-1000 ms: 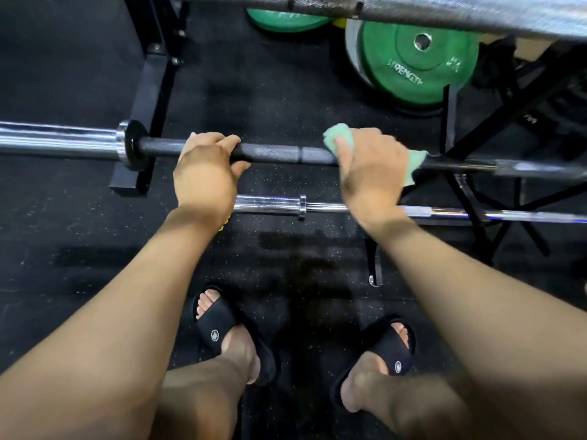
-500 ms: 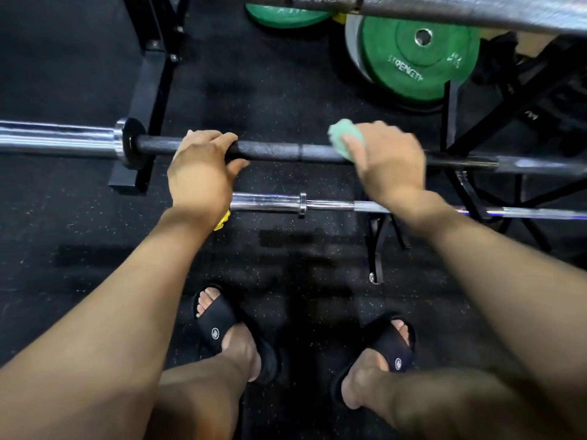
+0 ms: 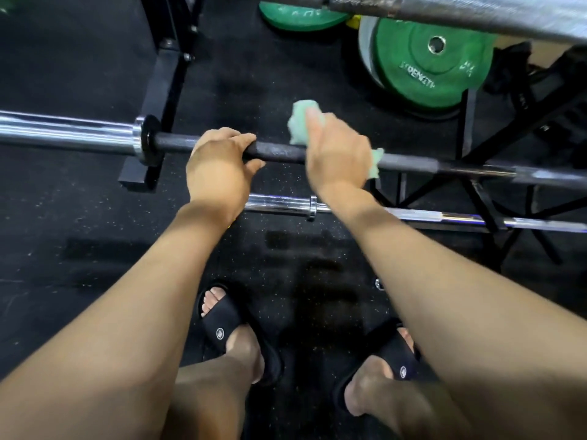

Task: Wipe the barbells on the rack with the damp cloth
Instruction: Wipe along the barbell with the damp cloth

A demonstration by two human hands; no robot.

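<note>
A barbell with a dark shaft [image 3: 282,151] and a chrome sleeve [image 3: 63,134] lies across the rack in front of me. My left hand [image 3: 219,166] grips the dark shaft just right of the collar. My right hand [image 3: 338,154] holds a light green cloth [image 3: 301,122] wrapped over the shaft, close beside the left hand. A corner of the cloth shows to the right of the hand. A second chrome barbell [image 3: 282,204] lies lower, and a third [image 3: 460,11] runs across the top of the view.
A black rack upright and foot [image 3: 158,90] stand at the left behind the bar. Green weight plates [image 3: 435,61] lean at the back right. Black crossed rack struts [image 3: 476,198] are at the right. My feet in black slides [image 3: 222,325] stand on the dark rubber floor.
My right hand has slid the cloth leftward along the dark shaft, ending close to my left hand. The left hand keeps its grip in the same place.
</note>
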